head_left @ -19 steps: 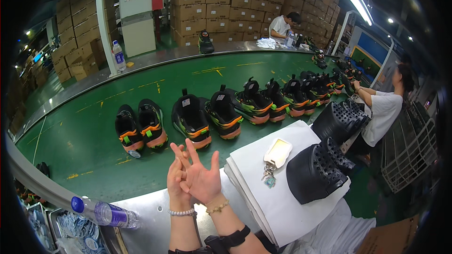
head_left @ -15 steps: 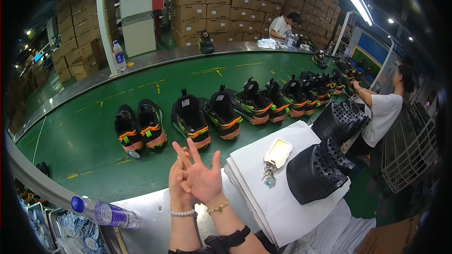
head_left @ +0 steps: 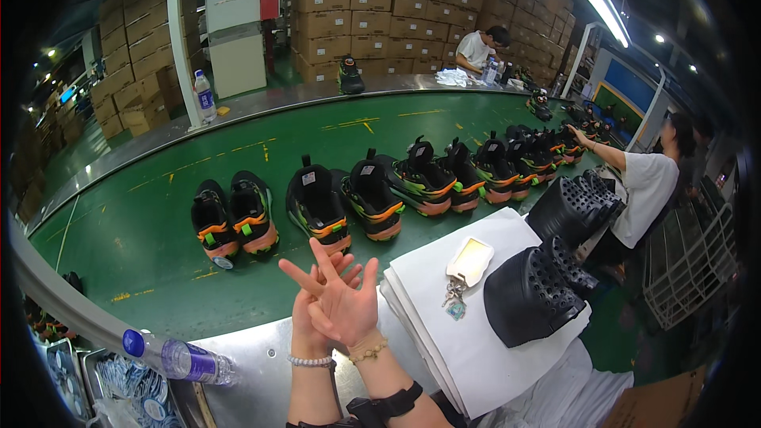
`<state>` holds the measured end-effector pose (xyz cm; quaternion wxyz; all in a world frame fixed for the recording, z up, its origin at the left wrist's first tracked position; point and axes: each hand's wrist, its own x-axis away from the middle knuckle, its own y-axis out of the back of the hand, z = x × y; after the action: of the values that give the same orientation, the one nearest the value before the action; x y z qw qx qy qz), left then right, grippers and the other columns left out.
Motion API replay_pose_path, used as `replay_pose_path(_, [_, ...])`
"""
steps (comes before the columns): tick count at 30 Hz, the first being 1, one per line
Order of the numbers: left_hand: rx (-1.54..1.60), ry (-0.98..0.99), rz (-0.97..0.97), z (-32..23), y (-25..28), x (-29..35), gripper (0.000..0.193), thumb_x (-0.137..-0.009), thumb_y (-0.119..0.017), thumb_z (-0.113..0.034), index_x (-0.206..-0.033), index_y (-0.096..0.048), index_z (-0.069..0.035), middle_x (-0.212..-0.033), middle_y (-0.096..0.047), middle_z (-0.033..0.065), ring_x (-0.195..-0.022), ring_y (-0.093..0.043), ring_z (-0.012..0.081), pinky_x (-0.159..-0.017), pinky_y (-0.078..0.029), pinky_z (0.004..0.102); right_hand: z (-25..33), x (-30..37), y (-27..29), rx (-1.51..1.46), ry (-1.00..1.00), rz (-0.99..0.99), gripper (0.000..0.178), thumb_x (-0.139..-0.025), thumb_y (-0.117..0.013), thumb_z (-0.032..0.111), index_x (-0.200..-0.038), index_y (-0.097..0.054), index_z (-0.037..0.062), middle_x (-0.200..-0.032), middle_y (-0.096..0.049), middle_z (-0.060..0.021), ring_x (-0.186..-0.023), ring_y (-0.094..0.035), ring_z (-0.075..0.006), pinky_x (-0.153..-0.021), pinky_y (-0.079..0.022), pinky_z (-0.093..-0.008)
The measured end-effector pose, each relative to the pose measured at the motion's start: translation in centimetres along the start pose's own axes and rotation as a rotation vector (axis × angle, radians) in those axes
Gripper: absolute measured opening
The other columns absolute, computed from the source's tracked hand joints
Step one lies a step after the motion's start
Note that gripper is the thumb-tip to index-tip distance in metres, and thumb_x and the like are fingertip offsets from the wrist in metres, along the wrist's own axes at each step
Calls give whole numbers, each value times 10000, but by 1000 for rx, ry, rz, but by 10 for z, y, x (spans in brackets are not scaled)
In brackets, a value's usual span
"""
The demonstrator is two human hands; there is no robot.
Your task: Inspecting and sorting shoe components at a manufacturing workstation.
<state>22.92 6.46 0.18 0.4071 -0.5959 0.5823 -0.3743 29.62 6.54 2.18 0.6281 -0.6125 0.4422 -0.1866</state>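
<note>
My right hand [head_left: 352, 307] is raised, palm toward me and fingers spread, with the thumb on the right side. Behind it, my left hand [head_left: 304, 319] touches or overlaps it; a few of its fingertips stick up past the right palm, and the rest is hidden. I see nothing held in either hand. Just beyond my fingertips stands a black shoe [head_left: 319, 204] with orange and green trim. To its left sits a similar pair, the left shoe [head_left: 211, 218] bearing a round tag at its heel. More such shoes [head_left: 428, 178] run off to the right.
Black perforated clogs [head_left: 523, 293] and a keyring with a white fob [head_left: 469, 260] rest on stacked white sheets [head_left: 420, 301]. At left lies a water bottle [head_left: 186, 361] beside trays of tags [head_left: 131, 384]. A co-worker [head_left: 646, 190] stands at right; another person [head_left: 476, 49] sits across the green table [head_left: 158, 269].
My hands have shifted slightly, and a right-hand finger now points farther left. The co-worker at right has stretched an arm toward the row of shoes.
</note>
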Motion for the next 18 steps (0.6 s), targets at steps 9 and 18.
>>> replay_pose_path(9, [48,6,19,1,4,1,392,-972,-387,-372,-1174,-469,-46,-1129,-542,68,-1096,-488,198,-948,-408,308,8,4,12,28,-217,102,1018,-732,-178,856,-1465,92,203,-1330,-356,-366,-377,-530,-272,-345,-442,-269])
replay_pose_path(18, [91,25,46,0,11,0,283,-956,-473,-342,-1058,-540,-86,-1025,-571,26,-1018,-517,156,-903,-425,278,11,3,13,115,-293,152,990,-740,-162,848,-1465,79,220,-1306,-409,-338,-401,-553,-273,-379,-476,-264])
